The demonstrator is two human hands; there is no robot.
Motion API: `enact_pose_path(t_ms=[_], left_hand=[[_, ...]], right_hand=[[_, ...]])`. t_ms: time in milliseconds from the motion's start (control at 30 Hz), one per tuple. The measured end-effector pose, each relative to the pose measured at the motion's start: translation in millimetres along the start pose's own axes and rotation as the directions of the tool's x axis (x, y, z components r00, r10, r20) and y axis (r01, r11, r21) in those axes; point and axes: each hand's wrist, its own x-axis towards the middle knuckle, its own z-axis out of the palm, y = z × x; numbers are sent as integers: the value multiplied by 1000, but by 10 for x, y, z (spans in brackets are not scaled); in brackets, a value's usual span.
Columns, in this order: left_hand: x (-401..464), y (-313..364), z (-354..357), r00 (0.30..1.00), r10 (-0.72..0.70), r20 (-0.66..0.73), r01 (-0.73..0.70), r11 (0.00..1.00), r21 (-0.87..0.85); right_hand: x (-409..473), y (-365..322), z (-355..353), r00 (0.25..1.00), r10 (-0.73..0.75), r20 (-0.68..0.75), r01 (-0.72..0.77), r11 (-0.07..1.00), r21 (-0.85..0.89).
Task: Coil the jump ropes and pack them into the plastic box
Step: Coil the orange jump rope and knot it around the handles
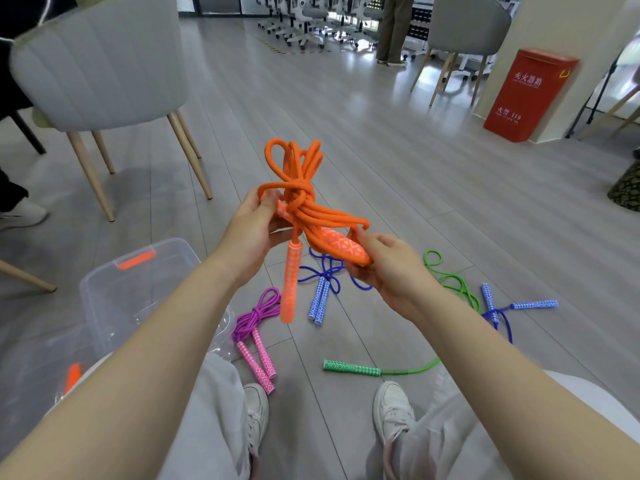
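Standing open at far left, plastic box (138,289) awaits contents. Left hand (258,226) pinches the orange jump rope (304,206) at its knot, right hand (388,268) grips 1 handle; coiling looks nearly finished. Next move likely: tighten knot, lower bundle into box.

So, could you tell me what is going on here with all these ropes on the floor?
A seated person is bundling an orange jump rope: the left hand grips it at the knot, the right hand holds one handle, and the other handle hangs free. A knotted pink rope lies beside the clear plastic box. Two blue ropes and a loose green rope lie on the floor.
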Motion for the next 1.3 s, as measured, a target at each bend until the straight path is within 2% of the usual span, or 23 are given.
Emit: enact_pose_path(t_ms=[67,133,200,267,333,400,500,567,667,733,800,900,967,1033,1133,1200,1300], left_hand=[[-15,-8,24,999,34,4,-34,998,57],[-17,-14,29,996,82,-40,-77,991,108],[5,-3,15,987,100,-126,-89,992,91],[42,25,-25,976,84,-202,-80,996,28],[76,53,-77,970,69,-232,-75,997,-16],[89,64,-103,972,67,-225,-74,997,-22],[63,58,-68,981,88,-174,-82,996,45],[46,33,-37,992,84,-96,-78,994,72],[22,-27,4,998,62,2,-62,995,81],[-25,-15,49,999,-3,33,4,1000,-11],[-46,25,43,983,-144,112,158,979,-131],[-23,84,-66,918,-326,225,382,878,-289],[6,101,-114,889,-393,233,455,811,-368],[23,118,-133,882,-403,245,468,807,-360],[4,107,-128,897,-402,184,440,848,-295],[8,50,-91,919,-386,87,395,891,-222],[88,3,-99,950,-300,-91,271,932,-240]], right_hand=[[9,37,-9,1000,11,-3,-12,992,-123],[15,30,-3,999,31,17,-28,988,-154],[27,-21,6,998,17,65,-18,1000,3],[38,-52,7,988,-57,146,29,981,191],[40,-22,28,967,-173,186,153,981,115],[15,24,72,951,-269,152,277,960,-35],[30,37,77,940,-337,55,339,941,-25],[67,42,30,953,-294,70,297,954,-37],[53,49,11,967,-176,186,196,976,-98],[15,54,28,968,-113,225,150,976,-155],[5,70,52,973,-54,223,105,968,-226],[41,72,60,977,-4,211,63,960,-273],[55,27,24,975,-26,222,104,932,-346],[58,8,-42,963,-65,261,188,856,-481],[45,77,-120,931,-78,356,285,765,-578],[21,120,-116,915,-103,390,342,711,-615],[49,147,-121,932,-122,342,334,656,-676]])
